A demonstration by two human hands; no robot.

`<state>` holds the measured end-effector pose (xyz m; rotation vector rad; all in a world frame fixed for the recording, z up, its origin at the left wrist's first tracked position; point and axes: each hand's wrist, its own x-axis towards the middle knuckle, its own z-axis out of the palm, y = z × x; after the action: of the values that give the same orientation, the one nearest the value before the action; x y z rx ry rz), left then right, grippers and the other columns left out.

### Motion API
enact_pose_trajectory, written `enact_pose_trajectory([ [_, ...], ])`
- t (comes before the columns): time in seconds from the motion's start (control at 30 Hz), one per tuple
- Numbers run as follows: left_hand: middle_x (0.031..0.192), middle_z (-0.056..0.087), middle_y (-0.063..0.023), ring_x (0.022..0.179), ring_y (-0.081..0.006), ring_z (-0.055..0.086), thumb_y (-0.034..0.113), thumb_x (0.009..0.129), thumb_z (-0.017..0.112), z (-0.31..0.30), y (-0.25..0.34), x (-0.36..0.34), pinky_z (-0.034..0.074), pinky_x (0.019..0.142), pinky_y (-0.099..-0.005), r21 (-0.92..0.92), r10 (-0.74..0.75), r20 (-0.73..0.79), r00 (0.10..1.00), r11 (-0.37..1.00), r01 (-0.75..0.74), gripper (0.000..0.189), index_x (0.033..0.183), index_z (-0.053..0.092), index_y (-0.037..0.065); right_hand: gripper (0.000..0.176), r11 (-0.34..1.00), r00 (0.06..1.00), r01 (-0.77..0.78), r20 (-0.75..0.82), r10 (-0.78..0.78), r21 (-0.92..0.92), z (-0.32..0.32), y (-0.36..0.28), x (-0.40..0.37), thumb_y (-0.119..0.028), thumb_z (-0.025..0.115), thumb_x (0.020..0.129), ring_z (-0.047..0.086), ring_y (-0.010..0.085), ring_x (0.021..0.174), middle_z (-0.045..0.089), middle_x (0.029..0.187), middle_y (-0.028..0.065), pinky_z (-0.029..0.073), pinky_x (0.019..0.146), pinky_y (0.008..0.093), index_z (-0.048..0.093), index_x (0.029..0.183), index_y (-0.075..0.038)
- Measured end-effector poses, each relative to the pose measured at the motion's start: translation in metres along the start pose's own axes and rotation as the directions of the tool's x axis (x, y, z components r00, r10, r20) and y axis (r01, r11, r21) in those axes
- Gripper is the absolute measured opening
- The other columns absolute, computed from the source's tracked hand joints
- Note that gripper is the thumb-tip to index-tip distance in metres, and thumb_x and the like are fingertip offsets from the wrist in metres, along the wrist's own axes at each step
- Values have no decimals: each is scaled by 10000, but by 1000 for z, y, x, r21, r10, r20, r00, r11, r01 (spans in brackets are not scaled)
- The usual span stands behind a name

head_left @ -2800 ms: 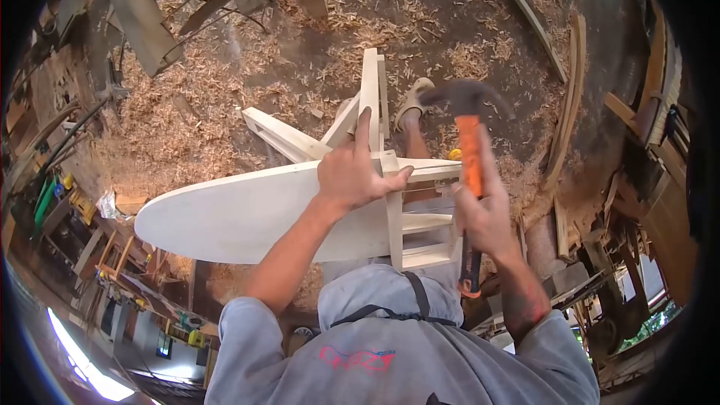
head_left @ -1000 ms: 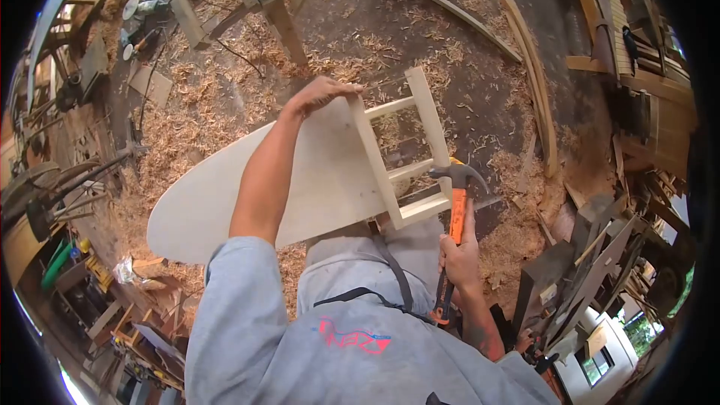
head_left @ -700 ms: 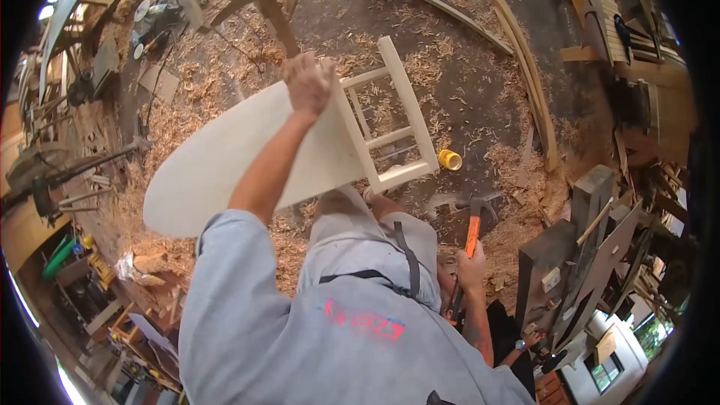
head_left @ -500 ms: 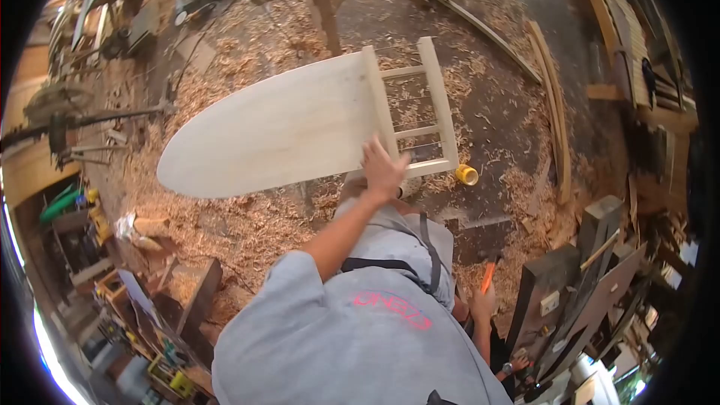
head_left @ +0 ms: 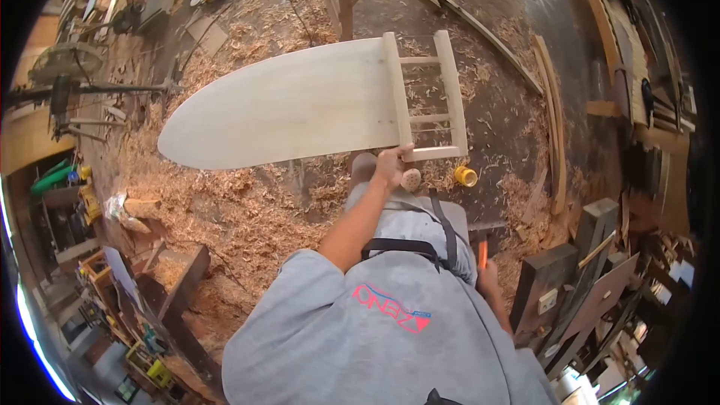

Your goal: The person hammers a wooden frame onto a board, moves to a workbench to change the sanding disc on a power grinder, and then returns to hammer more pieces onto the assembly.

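- Head view: pale wooden assembly [head_left: 360,97] just past the knees, spanning roughly 10 to 1 o'clock from frame centre. Underside and what bears it: cannot tell.
- Broad panel [head_left: 262,109] at 10 o'clock, rounded tip toward 9; wide end meeting open ladder-like frame [head_left: 451,94] at 1 o'clock.
- Left hand [head_left: 390,169] close to frame centre, at the assembly's 5 o'clock corner. Fingers bent over the near end of inner rail [head_left: 396,90], pinching there; pressure cannot tell.
- Right hand [head_left: 488,279] at 4 o'clock, by the hip, well apart from the assembly. Closed round orange handle [head_left: 482,255], likely a hammer's; separate fingers mostly hidden by the shirt, cannot tell more.
- Yellow container [head_left: 466,175] at 3 o'clock, near the frame's lower corner. Wood shavings [head_left: 247,206] thick on the floor at 8 to 9 o'clock.
- Handling, judged: stiff, dry wood, moderate weight, awkward from length more than mass. Probably tip-heavy toward 9 o'clock if lifted by the frame alone. Smooth panel face, maybe a bit slick with dust.
- Weak spots, judged: slim crosspieces [head_left: 429,118] and joints; avoid twisting or hanging weight there.
- Best hold, judged: inner rail at the panel joint, plus a second support under the panel at 10 o'clock. Good corner already under the left hand; fine for steadying, poor for a one-handed lift.
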<state>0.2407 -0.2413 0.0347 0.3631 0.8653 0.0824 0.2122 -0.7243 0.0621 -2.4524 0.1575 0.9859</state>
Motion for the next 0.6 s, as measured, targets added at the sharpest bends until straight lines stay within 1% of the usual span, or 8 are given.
enact_pose_trajectory([
  [0.07,846,637,-31,761,-158,630,84,855,700,7,10,-3,527,656,-297,-97,2,-6,1000,995,-2,114,927,639,19,179,989,988,-143,73,140,46,-16,-52,5,-91,622,779,618,233,630,605,713,107,495,592,384,593,930,2],
  [0.13,874,654,-41,801,-171,650,61,852,702,-5,10,3,551,690,-308,-51,-45,60,997,998,48,124,958,648,26,195,995,996,-89,28,88,47,-21,-74,12,-85,612,777,600,219,610,591,690,93,490,573,382,581,953,-9],
  [0.2,907,670,-55,847,-186,665,68,853,701,-5,13,-1,572,722,-330,54,-13,-46,999,998,16,153,992,656,24,193,980,997,-76,20,74,186,-17,-85,14,-11,557,796,497,124,489,519,648,26,409,427,298,533,984,-44],
  [0.27,934,678,-66,867,-195,672,81,862,694,-24,6,16,581,737,-340,77,-33,-2,999,996,33,176,1020,656,14,209,951,995,-104,29,100,290,-9,-79,12,-7,545,811,486,103,480,498,636,14,385,410,281,522,1015,-43],
  [0.33,889,645,-50,784,-167,656,57,804,755,-34,7,25,598,673,-332,64,-57,-41,998,996,59,207,978,651,12,222,992,994,61,-101,-49,112,-1,-89,6,-41,560,807,548,164,544,544,674,69,446,482,329,536,1026,-11],
  [0.37,894,650,-45,787,-171,657,63,826,737,-36,8,25,592,656,-326,5,-67,16,998,998,67,192,996,659,19,280,999,991,46,-127,-42,29,-5,-104,-11,-91,585,796,632,288,697,619,773,166,500,631,400,561,1053,19],
  [0.5,926,650,-62,856,-206,657,97,872,701,-30,21,17,602,726,-334,86,-80,51,996,993,76,151,995,649,26,336,984,982,-167,-75,172,63,25,-78,-44,-145,605,791,646,414,922,658,948,270,501,776,444,592,1075,34],
  [0.6,975,649,-74,896,-221,652,118,888,694,-46,25,25,602,773,-368,53,-113,132,985,993,107,167,1020,642,31,303,948,955,-293,1,295,125,40,-76,-85,-171,592,812,650,421,944,664,952,281,501,794,453,603,1032,37],
])
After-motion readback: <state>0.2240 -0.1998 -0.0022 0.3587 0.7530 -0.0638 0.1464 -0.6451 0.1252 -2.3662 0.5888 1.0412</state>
